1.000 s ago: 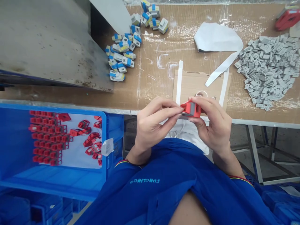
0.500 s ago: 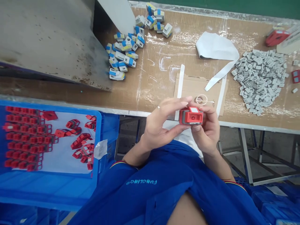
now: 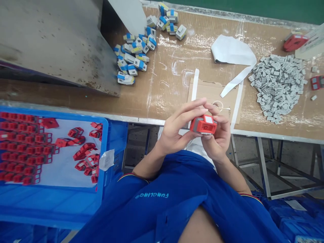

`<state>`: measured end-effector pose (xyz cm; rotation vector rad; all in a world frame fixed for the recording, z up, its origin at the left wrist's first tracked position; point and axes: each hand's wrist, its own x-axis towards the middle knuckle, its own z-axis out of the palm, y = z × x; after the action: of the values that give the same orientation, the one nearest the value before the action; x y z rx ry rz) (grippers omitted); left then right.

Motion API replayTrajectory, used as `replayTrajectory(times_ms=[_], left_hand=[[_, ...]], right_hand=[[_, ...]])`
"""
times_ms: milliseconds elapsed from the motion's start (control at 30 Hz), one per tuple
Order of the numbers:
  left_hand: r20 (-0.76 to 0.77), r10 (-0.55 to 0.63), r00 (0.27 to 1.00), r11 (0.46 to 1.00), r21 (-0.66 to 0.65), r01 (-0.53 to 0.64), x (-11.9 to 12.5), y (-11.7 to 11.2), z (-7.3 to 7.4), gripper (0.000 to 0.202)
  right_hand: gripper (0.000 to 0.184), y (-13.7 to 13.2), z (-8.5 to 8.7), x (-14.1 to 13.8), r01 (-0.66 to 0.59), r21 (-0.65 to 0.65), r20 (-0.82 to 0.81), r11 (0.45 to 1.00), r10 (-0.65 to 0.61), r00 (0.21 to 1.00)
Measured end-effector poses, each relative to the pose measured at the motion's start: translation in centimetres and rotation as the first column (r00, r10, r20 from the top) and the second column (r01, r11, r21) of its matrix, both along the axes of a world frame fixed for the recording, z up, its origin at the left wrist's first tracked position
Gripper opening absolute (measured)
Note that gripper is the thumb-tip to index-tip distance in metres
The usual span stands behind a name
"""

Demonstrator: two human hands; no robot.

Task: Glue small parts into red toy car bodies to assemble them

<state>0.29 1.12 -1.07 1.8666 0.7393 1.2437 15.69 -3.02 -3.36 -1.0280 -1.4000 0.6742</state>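
Far left, a blue plastic crate (image 3: 50, 113) loaded with rows of red plastic housings (image 3: 25, 145). Next, the left hand (image 3: 176, 130), fingers closed on a red plastic block (image 3: 203, 124), held between both hands over the bench edge and gripped from the far side by the right hand (image 3: 217, 143). Farther right, loose grey plastic pieces (image 3: 277, 87) heaped on the brown-papered bench (image 3: 164, 81).

Plastic block (image 3: 203, 124) between left hand (image 3: 174, 131) and right hand (image 3: 217, 143), before cardboard sheet (image 3: 202, 91); crate (image 3: 50, 202) leftward, small-parts heap (image 3: 277, 87) rightward.
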Motion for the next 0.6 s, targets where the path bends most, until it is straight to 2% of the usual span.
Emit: replayTrajectory(times_ms=[133,233,300,400,467,600], left_hand=[[0.075,-0.025,0.997,0.999,-0.037,0.027,-0.2,0.4,-0.2,0.046],[0.067,-0.024,0.997,1.000,-0.002,0.024,-0.6,0.8,0.1,0.050],[0.029,-0.010,1.000,0.999,0.035,0.009,-0.9,1.0,0.5,0.048],[-0.041,0.009,0.999,0.999,0.050,-0.007,-1.1,1.3,0.9,0.045],[-0.056,-0.004,0.998,0.998,0.056,0.007,-1.2,1.4,1.2,0.044],[-0.022,-0.067,0.998,0.996,0.058,0.068,-1.2,1.4,1.5,0.049]], right_hand=[[0.035,-0.3,0.5,0.7,0.025,-0.026,0.078,0.999,-0.023,0.997],[0.043,-0.7,1.9,1.6,0.079,-0.066,0.132,0.995,-0.070,0.989],[0.043,-0.9,3.2,2.0,0.122,-0.011,0.171,0.992,-0.119,0.978],[0.028,-0.8,5.3,2.3,0.140,0.108,0.300,0.984,-0.166,0.939],[0.022,-0.7,6.4,2.4,0.123,0.141,0.380,0.982,-0.168,0.910],[0.021,-0.4,7.3,2.5,0.114,0.149,0.451,0.982,-0.170,0.876]])
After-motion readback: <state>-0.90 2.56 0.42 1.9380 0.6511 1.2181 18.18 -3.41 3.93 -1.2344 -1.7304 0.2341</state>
